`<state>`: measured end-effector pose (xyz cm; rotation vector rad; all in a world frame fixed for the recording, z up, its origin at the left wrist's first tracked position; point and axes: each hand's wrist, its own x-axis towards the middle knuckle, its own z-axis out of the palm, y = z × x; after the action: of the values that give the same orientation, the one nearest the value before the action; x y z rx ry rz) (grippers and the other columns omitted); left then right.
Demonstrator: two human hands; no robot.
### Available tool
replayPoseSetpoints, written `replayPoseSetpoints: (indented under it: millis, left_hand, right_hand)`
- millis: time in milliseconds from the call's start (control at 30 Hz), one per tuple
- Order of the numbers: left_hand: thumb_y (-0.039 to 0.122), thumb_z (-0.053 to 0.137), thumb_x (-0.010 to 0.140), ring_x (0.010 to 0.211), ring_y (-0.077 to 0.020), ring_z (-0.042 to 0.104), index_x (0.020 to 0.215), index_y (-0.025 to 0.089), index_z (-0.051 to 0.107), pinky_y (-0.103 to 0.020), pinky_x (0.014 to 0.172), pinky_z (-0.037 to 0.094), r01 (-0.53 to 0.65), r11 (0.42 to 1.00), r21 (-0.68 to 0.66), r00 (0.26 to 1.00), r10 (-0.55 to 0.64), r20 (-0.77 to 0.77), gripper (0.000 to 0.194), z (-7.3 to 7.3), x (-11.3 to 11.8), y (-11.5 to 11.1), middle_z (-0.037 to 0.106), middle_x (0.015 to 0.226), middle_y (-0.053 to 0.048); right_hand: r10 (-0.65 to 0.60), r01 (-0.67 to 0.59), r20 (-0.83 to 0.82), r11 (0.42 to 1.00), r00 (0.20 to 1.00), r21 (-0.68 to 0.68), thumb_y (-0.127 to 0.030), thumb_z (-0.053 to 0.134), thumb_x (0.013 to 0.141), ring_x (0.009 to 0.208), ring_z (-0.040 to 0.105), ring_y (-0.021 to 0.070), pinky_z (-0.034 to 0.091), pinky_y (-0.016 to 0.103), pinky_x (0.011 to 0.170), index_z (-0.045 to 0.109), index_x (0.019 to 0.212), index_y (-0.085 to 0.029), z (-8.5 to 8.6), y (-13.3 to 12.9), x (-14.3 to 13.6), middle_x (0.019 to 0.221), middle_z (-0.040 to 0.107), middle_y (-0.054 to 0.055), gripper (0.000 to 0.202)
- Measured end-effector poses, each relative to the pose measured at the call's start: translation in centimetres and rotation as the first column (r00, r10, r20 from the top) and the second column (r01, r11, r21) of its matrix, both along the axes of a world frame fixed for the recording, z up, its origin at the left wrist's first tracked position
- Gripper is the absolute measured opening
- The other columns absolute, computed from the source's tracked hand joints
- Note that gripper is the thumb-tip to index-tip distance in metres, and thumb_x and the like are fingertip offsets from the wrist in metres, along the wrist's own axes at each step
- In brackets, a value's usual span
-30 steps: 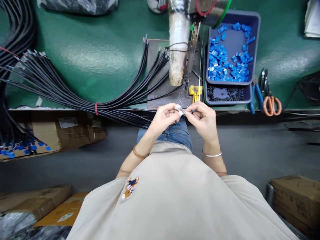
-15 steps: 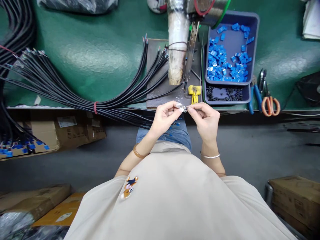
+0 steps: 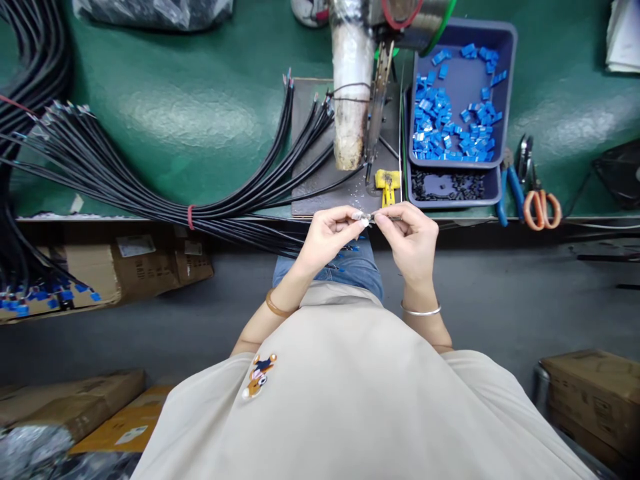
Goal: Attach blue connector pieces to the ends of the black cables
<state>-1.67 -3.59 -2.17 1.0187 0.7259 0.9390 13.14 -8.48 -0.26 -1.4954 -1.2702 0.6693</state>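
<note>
My left hand [image 3: 325,239] and my right hand [image 3: 413,239] meet fingertip to fingertip at the table's front edge. Each is closed in a pinch on something small and greyish between them, too small to make out. Just beyond my fingers a yellow piece [image 3: 388,180] sits on a dark board [image 3: 313,183]. To the left lies a bundle of black cables [image 3: 135,183] with a red tie [image 3: 191,217] around it. Some of its cable ends hang near my left wrist, over my lap.
Blue connectors fill part of a grey tray [image 3: 506,100], above a lower tray [image 3: 493,190] of small black parts. Blue-handled pliers [image 3: 515,190] and orange-handled scissors [image 3: 541,208] lie right. A wrapped white column [image 3: 349,100] stands over the board. Cardboard boxes [image 3: 150,263] are below the table.
Both hands stay pinched together in nearly the same place. The whole view has shifted very slightly; nothing is visibly taken up or let go.
</note>
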Motion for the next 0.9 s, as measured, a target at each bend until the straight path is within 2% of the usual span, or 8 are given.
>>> replayPoseSetpoints:
  millis: [133, 267, 367, 500, 600, 667, 767, 900]
  left_hand:
    - [0.030, 0.082, 0.069, 0.056, -0.0038, 0.051, 0.072, 0.013, 0.071, -0.016, 0.053, 0.042, -0.004, 1.000, -0.027, 1.000, 0.003, -0.019, 0.021, 0.0, 0.1, 0.0, 0.063, 0.067, 0.001]
    - [0.031, 0.083, 0.067, 0.055, -0.0041, 0.050, 0.072, 0.012, 0.069, -0.017, 0.052, 0.041, 0.006, 0.999, -0.045, 0.999, -0.008, -0.050, 0.024, -0.1, 0.2, 0.1, 0.062, 0.067, 0.001]
    - [0.028, 0.081, 0.069, 0.052, -0.0036, 0.049, 0.075, 0.012, 0.066, -0.016, 0.050, 0.039, 0.052, 0.997, -0.055, 0.996, -0.055, -0.067, 0.022, -0.1, 0.1, 0.1, 0.059, 0.062, 0.002]
    - [0.021, 0.076, 0.069, 0.050, -0.0031, 0.049, 0.088, 0.015, 0.058, -0.014, 0.049, 0.038, 0.130, 0.986, -0.103, 0.991, -0.132, -0.010, 0.026, 0.1, -0.2, 0.3, 0.058, 0.060, 0.006]
    - [0.024, 0.075, 0.073, 0.048, -0.0024, 0.047, 0.092, 0.015, 0.060, -0.014, 0.046, 0.033, 0.168, 0.980, -0.107, 0.986, -0.169, 0.000, 0.026, 0.1, -0.4, 0.4, 0.061, 0.061, 0.004]
    - [0.030, 0.074, 0.076, 0.049, -0.0028, 0.046, 0.092, 0.013, 0.063, -0.015, 0.046, 0.032, 0.171, 0.980, -0.105, 0.985, -0.172, -0.003, 0.025, 0.2, -0.5, 0.4, 0.060, 0.060, 0.003]
    - [0.034, 0.076, 0.076, 0.052, -0.0032, 0.048, 0.081, 0.013, 0.065, -0.015, 0.048, 0.036, 0.141, 0.984, -0.107, 0.990, -0.140, 0.010, 0.024, 0.0, -0.4, 0.3, 0.058, 0.061, 0.003]
    - [0.028, 0.077, 0.075, 0.052, -0.0025, 0.048, 0.080, 0.013, 0.064, -0.015, 0.050, 0.038, 0.159, 0.979, -0.127, 0.987, -0.157, 0.027, 0.021, -0.4, -0.3, 0.3, 0.057, 0.063, 0.004]
  right_hand:
    - [0.022, -0.022, 0.059, 1.000, 0.998, -0.001, -0.029, 0.066, 0.087, 0.062, 0.049, 0.0092, 0.031, 0.027, 0.053, 0.070, 0.080, -0.021, 0.3, 0.0, 0.2, 0.079, 0.064, 0.000, 0.011]
    - [0.050, -0.050, 0.111, 0.999, 0.993, -0.001, -0.028, 0.065, 0.088, 0.055, 0.039, 0.0071, 0.028, 0.028, 0.051, 0.069, 0.080, -0.021, 0.6, 0.0, 0.4, 0.079, 0.064, 0.000, 0.011]
    - [0.089, -0.089, 0.172, 0.996, 0.981, -0.010, -0.027, 0.067, 0.087, 0.054, 0.036, 0.0061, 0.027, 0.027, 0.051, 0.068, 0.078, -0.020, 0.9, 0.0, 0.5, 0.081, 0.065, 0.000, 0.011]
    - [0.123, -0.117, 0.232, 0.992, 0.965, -0.040, -0.032, 0.068, 0.086, 0.055, 0.036, 0.0057, 0.028, 0.027, 0.052, 0.063, 0.071, -0.018, 0.8, 0.3, 0.6, 0.075, 0.061, -0.001, 0.021]
    - [0.071, -0.065, 0.184, 0.997, 0.980, -0.041, -0.037, 0.069, 0.086, 0.050, 0.031, 0.0043, 0.026, 0.026, 0.048, 0.066, 0.077, -0.019, 0.6, 0.3, 0.6, 0.073, 0.061, -0.003, 0.020]
    - [-0.020, 0.019, 0.099, 1.000, 0.995, 0.008, -0.039, 0.067, 0.087, 0.047, 0.034, 0.0044, 0.027, 0.025, 0.046, 0.068, 0.084, -0.021, 0.5, 0.2, 0.7, 0.071, 0.062, -0.003, 0.018]
    - [-0.110, 0.109, -0.003, 0.985, 0.994, 0.132, -0.037, 0.062, 0.090, 0.050, 0.049, 0.0070, 0.035, 0.024, 0.047, 0.070, 0.085, -0.023, 0.9, -0.2, 1.1, 0.064, 0.060, -0.003, 0.018]
    - [-0.063, 0.057, 0.028, 0.983, 0.998, 0.172, -0.030, 0.065, 0.088, 0.050, 0.056, 0.0074, 0.039, 0.022, 0.046, 0.073, 0.088, -0.025, 2.4, -1.1, 2.5, 0.063, 0.062, -0.003, 0.010]
